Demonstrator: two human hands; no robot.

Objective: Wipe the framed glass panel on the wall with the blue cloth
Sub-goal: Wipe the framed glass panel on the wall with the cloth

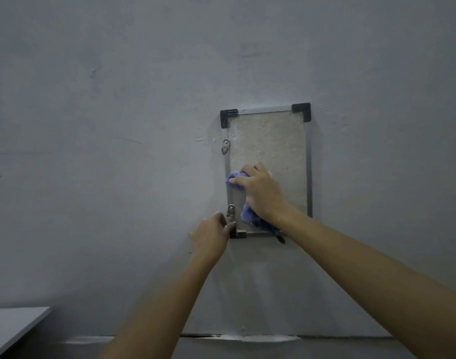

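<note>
The framed glass panel [271, 141] hangs upright on the grey wall, with a thin metal frame and black corner pieces. My right hand [260, 190] presses the blue cloth [236, 178] against the lower left part of the glass, close to the left frame rail. More of the cloth bunches out below my palm near the bottom edge. My left hand [211, 235] grips the frame's bottom left corner, its fingers closed around the black corner piece. The bottom right corner is hidden behind my right wrist.
Two small metal hanger brackets [225, 146] are fixed along the left frame rail. A grey tabletop corner [11, 325] shows at the lower left. A ledge or seam [234, 338] runs along the wall's base.
</note>
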